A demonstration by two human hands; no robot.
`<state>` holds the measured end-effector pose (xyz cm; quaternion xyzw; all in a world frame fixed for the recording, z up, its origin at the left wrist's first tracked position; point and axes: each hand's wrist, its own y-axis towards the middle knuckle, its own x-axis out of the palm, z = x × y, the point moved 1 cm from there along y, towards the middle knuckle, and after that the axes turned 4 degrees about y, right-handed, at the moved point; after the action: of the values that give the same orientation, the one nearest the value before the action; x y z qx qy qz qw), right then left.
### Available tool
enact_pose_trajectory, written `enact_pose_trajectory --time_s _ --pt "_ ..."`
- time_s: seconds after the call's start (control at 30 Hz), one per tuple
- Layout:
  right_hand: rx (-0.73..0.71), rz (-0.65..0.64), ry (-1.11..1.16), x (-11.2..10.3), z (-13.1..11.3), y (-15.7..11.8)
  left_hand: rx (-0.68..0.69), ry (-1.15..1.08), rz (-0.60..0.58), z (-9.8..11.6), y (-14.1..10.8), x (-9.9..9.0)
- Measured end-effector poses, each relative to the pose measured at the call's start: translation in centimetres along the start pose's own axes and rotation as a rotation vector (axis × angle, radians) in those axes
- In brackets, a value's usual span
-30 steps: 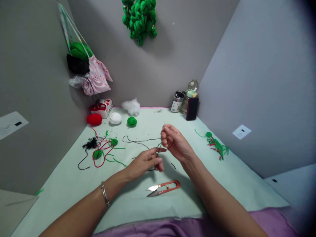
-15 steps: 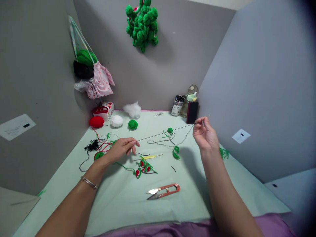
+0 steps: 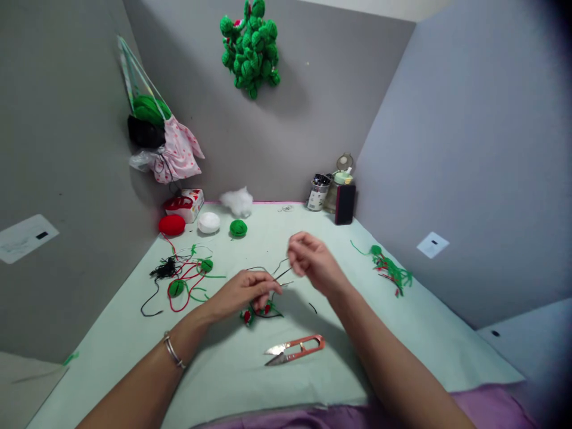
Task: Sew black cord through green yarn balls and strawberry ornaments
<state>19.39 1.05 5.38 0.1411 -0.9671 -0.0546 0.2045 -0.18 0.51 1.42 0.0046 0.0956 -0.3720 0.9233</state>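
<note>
My left hand (image 3: 250, 289) is closed, pinching a dark strand of yarn (image 3: 282, 274). Up and to its right, my right hand (image 3: 315, 261) is closed around the other end of this strand, slightly blurred. Loose dark yarn loops lie behind the hands. Under my left hand are small red, white and green crocheted pieces (image 3: 247, 317), partly hidden. Nearer to me rest thread snips (image 3: 295, 349) with orange handles, their blades pointing left. A short black yarn scrap (image 3: 313, 308) lies below my right hand.
Balls of red (image 3: 172, 224), white (image 3: 209, 223) and green yarn (image 3: 238, 228) sit at the back left, near white stuffing (image 3: 238, 202). Tangled black yarn (image 3: 166, 268) lies left; green trimmings (image 3: 392, 271) lie right. A dark upright phone-like object (image 3: 345, 204) stands by a pen cup (image 3: 317, 193).
My right hand has come left and down, close to my left hand. The strand, stretched long before, now spans a short gap. The small green pieces near the middle are no longer visible there.
</note>
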Motion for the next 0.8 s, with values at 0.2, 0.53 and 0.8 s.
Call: enact_pose_trajectory --time_s 0.2,0.53,0.8 --pt "-0.318 0.687 0.155 -11.0 -5.4 1.2 0.049 0.189 0.327 -0.2 -1.0 -6.2" --pt "-0.519 0.873 -0.014 -14.6 -6.2 0.3 0.042 0.093 0.599 -1.0 -1.9 -8.7" --pt "-0.07 -0.201 -0.718 0.6 1.9 0.3 0.054 0.154 0.34 0.6 -0.4 -2.5"
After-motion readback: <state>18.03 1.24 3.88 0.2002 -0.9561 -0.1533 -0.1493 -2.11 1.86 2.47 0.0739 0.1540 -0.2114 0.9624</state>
